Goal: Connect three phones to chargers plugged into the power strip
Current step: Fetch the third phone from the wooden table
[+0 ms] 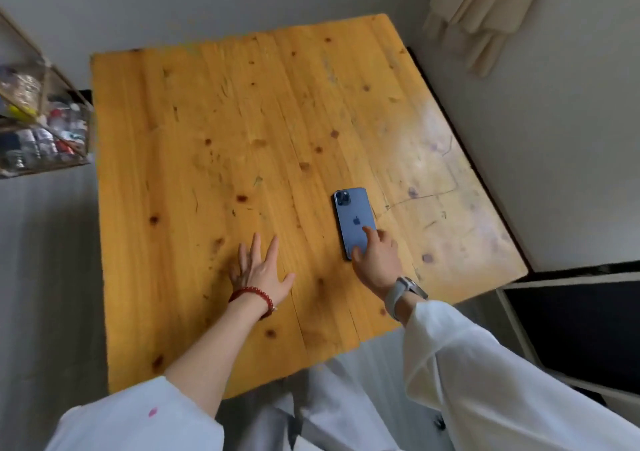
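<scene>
Surroundings first. I look down on a knotty pine worktop point(242, 139), its right part scuffed and pale. Off its left edge stands a wire rack point(41, 121) crowded with small bottles, too blurred for me to name. A beige curtain point(485, 17) hangs upper right; a dark opening with a pale frame point(571, 329) sits at lower right. Nothing lies between my hands and the phone.

One blue phone point(355, 223) lies face down, right of centre and toward the near edge. Its long axis runs near-to-far, tilted slightly left; the camera cluster is at the far end.

Right hand point(375, 256), watch point(403, 294) on the wrist: forefinger and thumb rest on the phone's near half, the other fingers hidden.

Left hand point(259, 270), red bead bracelet point(254, 298): fingers straight and spread, flat over bare wood, well apart from the phone.
</scene>
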`<state>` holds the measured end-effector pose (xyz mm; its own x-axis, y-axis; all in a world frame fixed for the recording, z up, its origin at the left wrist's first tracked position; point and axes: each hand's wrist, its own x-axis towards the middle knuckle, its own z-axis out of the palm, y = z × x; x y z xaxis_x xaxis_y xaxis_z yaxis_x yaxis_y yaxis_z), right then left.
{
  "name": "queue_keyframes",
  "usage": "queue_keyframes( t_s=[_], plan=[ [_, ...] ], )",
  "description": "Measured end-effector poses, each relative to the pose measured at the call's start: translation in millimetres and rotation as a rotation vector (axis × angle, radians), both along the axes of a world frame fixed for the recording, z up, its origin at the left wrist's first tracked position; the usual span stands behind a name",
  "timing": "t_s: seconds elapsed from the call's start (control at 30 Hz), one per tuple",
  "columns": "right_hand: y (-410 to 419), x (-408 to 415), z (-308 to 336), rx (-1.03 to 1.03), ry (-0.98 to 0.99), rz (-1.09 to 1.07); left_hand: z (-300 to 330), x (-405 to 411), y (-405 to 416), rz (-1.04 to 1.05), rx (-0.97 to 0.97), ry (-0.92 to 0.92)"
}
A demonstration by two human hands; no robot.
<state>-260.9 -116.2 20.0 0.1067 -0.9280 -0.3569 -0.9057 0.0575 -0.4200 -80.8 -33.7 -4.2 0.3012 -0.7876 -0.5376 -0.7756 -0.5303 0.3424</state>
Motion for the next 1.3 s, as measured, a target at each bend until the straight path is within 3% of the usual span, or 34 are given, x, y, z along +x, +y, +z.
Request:
queue_keyframes(
  t_s=[0.23, 0.4, 0.7, 0.93, 1.03, 1.13, 1.3],
  plan=[
    [-36, 23, -40, 0.018, 0.242, 0.026, -38, 10, -49, -0.154, 0.008, -0.181],
    [-35, 24, -47, -0.023, 0.274, 0.035, -55, 9, -45, -0.19, -0.01, -0.256],
    [7, 19, -22, -0.021, 0.13, -0.132, -46, 11, -51, -0.259, 0.041, -0.214],
    [121, 5, 19, -0.081, 0.005, -0.341, 8, 13, -5, -0.226, -0.088, 0.047],
    [181, -11, 41, -0.064, -0.149, -0.528, 30, -14, 42, -0.313, -0.095, 0.129],
    [235, -39, 61, -0.006, -0.512, -0.802, 44, -56, 74, -0.457, -0.119, 0.164],
    [333, -117, 94, -0.139, -1.072, -1.311, 73, -169, 118, -0.817, -0.196, 0.204]
  ],
)
